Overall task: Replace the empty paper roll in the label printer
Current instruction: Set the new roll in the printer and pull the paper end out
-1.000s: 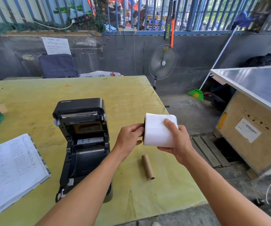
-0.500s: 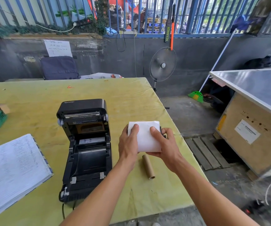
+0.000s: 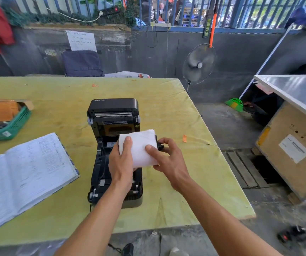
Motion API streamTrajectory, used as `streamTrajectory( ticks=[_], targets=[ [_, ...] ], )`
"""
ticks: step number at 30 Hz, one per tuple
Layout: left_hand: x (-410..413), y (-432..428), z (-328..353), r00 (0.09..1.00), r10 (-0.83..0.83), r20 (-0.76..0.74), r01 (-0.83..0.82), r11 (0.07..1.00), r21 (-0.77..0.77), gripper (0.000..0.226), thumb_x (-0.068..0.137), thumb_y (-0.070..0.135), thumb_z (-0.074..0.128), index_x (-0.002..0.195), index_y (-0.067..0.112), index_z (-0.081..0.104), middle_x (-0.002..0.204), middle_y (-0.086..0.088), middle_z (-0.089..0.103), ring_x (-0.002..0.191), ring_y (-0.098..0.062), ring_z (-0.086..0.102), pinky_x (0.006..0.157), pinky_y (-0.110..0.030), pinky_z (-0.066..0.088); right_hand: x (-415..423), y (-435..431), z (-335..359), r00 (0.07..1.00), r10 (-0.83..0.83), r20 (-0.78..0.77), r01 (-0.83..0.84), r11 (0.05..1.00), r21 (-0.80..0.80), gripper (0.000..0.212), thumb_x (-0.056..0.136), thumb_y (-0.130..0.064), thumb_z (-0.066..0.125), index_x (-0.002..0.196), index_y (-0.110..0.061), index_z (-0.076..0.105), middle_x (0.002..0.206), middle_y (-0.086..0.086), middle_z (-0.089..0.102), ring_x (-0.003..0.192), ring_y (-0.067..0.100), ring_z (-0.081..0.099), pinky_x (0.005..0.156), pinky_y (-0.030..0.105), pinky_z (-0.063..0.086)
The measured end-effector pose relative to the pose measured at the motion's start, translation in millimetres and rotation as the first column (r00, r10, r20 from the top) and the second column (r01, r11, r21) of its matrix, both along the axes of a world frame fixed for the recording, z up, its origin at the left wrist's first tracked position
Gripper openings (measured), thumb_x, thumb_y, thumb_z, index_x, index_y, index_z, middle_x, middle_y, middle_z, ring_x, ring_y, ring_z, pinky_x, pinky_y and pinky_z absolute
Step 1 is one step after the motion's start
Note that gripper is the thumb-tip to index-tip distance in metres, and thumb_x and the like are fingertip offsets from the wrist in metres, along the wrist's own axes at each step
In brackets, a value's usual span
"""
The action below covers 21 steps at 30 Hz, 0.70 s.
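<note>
A: What can't you make out?

B: A good deal. The left hand (image 3: 121, 163) covers the middle of the printer (image 3: 114, 150), so the bay under the roll (image 3: 139, 147) is mostly hidden. The roll's left end is behind the left thumb, and its lower edge is behind the palm. The ledger (image 3: 23, 176) runs off the left edge, and so does the green basket (image 3: 8, 126). The writing on the ledger's pages is too blurred to read.

A: Where is the roll?

B: In both hands, held over the printer's open bay, in front of the raised lid (image 3: 113, 109). Whether it touches the printer I cannot tell.

A: Which way does it lie?

B: Its long axis runs left to right, tipped a little, the right end higher and farther off. A black spindle end (image 3: 160, 145) sticks out of that right end.

A: And the hands?

B: The left wraps the roll's left side, thumb on top. The right hand (image 3: 168, 159) grips the right side, thumb on the paper, fingers curled round by the spindle end. Both are closed on the roll.

A: Anything else on the table (image 3: 176, 111)?

B: A small orange scrap (image 3: 184, 138), right of the printer, well apart from it.
</note>
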<state>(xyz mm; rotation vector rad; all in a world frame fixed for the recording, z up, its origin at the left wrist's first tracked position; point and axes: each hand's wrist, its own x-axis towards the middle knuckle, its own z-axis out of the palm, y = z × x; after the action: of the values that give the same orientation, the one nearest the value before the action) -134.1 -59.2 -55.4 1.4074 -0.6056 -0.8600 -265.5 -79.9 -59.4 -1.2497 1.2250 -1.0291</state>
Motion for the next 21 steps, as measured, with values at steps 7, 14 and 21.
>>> streamTrajectory(
  ticks=[7,14,21],
  targets=[
    [33,-3,0,0.99,-0.018,-0.138,0.031,0.995,0.095,0.009,0.094,0.037,0.052,0.093,0.031,0.059,0.103,-0.005,0.064,0.093,-0.024,0.064,0.083,-0.049,0.058,31,-19,-11,0.987,0.061,-0.152,-0.063,0.998,-0.011,0.052,0.079,-0.058,0.073,0.12,-0.03,0.058,0.118,-0.001,0.066,0.103,0.019,0.066,0.083,0.038,0.057],
    [62,-22,-4,0.997,-0.04,-0.06,0.05,0.983,0.179,0.015,0.097,0.03,0.048,0.092,0.028,0.061,0.093,-0.003,0.066,0.084,-0.021,0.064,0.076,-0.039,0.053,54,-44,-26,0.984,0.122,-0.13,-0.118,0.992,0.037,0.049,0.076,-0.063,0.071,0.114,-0.035,0.055,0.114,0.001,0.066,0.098,0.018,0.067,0.085,0.039,0.056],
    [83,-26,-12,0.995,-0.042,0.092,0.023,0.98,0.196,0.017,0.098,0.029,0.048,0.105,0.031,0.063,0.101,0.002,0.07,0.089,-0.017,0.067,0.074,-0.034,0.053,78,-54,-41,0.99,0.108,-0.089,-0.101,0.992,0.081,0.06,0.066,-0.07,0.071,0.112,-0.033,0.058,0.11,0.002,0.071,0.099,0.022,0.068,0.088,0.045,0.057]
  ],
)
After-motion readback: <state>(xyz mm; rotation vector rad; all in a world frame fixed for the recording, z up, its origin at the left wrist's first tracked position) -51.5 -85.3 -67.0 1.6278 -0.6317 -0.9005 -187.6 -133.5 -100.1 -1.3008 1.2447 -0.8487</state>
